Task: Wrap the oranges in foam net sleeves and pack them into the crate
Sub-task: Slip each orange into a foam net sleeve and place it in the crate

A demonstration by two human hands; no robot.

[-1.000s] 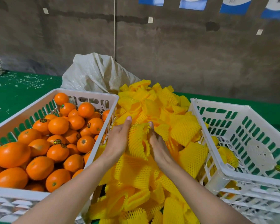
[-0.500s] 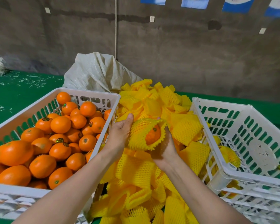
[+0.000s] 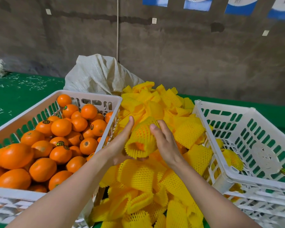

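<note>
- Above the middle of the pile of foam sleeves (image 3: 138,176), both bare hands hold one orange (image 3: 139,145) that sits inside a yellow net sleeve (image 3: 143,134). The fruit shows only through the sleeve's open near end and faintly through the mesh.
- The left hand (image 3: 120,145) cups the sleeved orange from below and from the side nearer the left crate. Its thumb lies straight up along the sleeve, touching it. Its fingers curl under the fruit and are mostly hidden, with only their tips showing beneath the sleeve's near rim.
- The right hand (image 3: 166,143) clamps the opposite side. Its thumb presses on top of the sleeve, and its fingers (image 3: 162,123) bend over the far end, close together, so the net is pinched between them and the thumb.
- Left of the pile, touching its edge, stands the left crate (image 3: 89,94), white and heaped with bare oranges (image 3: 61,127), several of which carry dark round stickers.
- Right of the pile stands the right crate (image 3: 220,106), white with green showing through its slots. A few wrapped oranges (image 3: 234,159) lie on its floor by the wall nearest the pile.
- Behind the pile slumps a pale woven sack (image 3: 99,74), against a grey wall (image 3: 187,55).
- Green cloth (image 3: 23,91) covers the surface around the pile, with white scraps scattered on it far to the left.
</note>
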